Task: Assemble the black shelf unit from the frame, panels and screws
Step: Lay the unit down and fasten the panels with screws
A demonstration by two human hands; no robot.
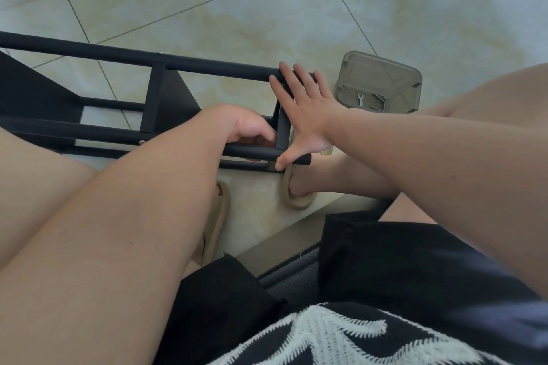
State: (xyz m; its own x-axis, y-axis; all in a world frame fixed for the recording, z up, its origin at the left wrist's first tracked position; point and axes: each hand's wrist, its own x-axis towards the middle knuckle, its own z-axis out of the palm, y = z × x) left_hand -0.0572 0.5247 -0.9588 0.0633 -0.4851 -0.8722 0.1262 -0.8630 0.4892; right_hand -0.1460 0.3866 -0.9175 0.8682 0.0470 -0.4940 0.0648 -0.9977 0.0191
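The black shelf frame (124,58) lies on its side on the tiled floor, running from the left edge to the middle. Black panels (175,101) sit between its tubes. My right hand (308,109) lies spread flat over the frame's right end, fingers straight on the far tube and thumb on the near tube (252,152). My left hand (246,127) reaches inside the frame beside the end crossbar, fingers curled; what it holds is hidden. A silver screw head (161,53) shows on the far tube.
A clear plastic tub (355,68) stands to the right of the frame, with a small wrench (360,99) and bits of hardware inside. My bare legs and feet in beige slippers (296,201) sit near the frame. Pale floor tiles stretch beyond.
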